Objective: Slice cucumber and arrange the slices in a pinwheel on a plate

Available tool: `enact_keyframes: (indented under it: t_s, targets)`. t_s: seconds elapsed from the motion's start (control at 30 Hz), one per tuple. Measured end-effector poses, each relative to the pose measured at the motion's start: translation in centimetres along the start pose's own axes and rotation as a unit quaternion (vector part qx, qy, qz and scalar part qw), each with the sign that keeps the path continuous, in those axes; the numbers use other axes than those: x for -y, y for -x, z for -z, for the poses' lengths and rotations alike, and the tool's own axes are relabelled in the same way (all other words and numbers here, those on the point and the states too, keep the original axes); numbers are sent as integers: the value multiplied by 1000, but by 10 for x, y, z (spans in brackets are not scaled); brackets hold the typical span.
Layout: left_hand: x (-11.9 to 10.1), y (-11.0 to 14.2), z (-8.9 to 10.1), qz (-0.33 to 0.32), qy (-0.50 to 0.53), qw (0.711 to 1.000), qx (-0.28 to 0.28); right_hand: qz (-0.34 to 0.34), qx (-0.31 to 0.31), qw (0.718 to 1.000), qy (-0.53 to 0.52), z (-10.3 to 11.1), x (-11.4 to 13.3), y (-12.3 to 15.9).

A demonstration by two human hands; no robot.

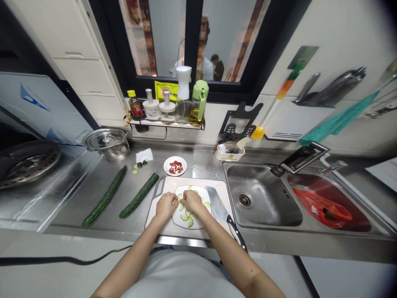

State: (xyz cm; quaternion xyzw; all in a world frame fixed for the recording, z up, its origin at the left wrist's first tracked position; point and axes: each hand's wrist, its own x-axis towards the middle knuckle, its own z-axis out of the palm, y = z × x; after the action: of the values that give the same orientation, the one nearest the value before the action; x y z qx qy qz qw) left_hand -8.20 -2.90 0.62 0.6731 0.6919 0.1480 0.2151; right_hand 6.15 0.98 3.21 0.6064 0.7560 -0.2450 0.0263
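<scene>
Curved, pale green cucumber slices (190, 216) are spread over a white plate (176, 220), which lies on a light cutting board (221, 188). Over the plate's left side, my left hand (166, 205) is closed in a pinch; what its fingertips hold is too small to make out. Close beside it, my right hand (191, 201) pinches at a cucumber slice (180, 197), mostly covered by the fingers. A kitchen knife (217, 203) rests on the board's right side, its black handle over the front edge. Two whole cucumbers (139, 196) (107, 196) lie to the left.
Behind the board sits a small dish of red pieces (175, 167). Cucumber ends (138, 166) lie near a lidded pot (108, 142). At right are a sink (263, 203) and a red bag (325, 211). A rack (164, 122) holds bottles and jars.
</scene>
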Motion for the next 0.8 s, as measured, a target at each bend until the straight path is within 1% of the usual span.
enact_keyframes:
  t_s: [0.17, 0.4, 0.53, 0.6, 0.7, 0.8]
  targets:
    - [3, 0, -1, -2, 8, 1000, -5, -1, -12, 1000, -5, -3, -2, -1]
    - [8, 3, -5, -2, 36, 999, -30, 7, -6, 999, -32, -4, -4, -1]
    - [13, 2, -2, 10, 66, 996, -51, -4, -45, 998, -47, 4, -11, 0]
    - [15, 3, 1, 2, 68, 996, -58, -9, -61, 997, -49, 10, -16, 1]
    - [14, 3, 2, -27, 67, 996, -47, -8, -59, 997, -51, 14, -19, 3]
    - [10, 3, 0, -43, 65, 997, -31, -8, -34, 998, -47, 11, -17, 5]
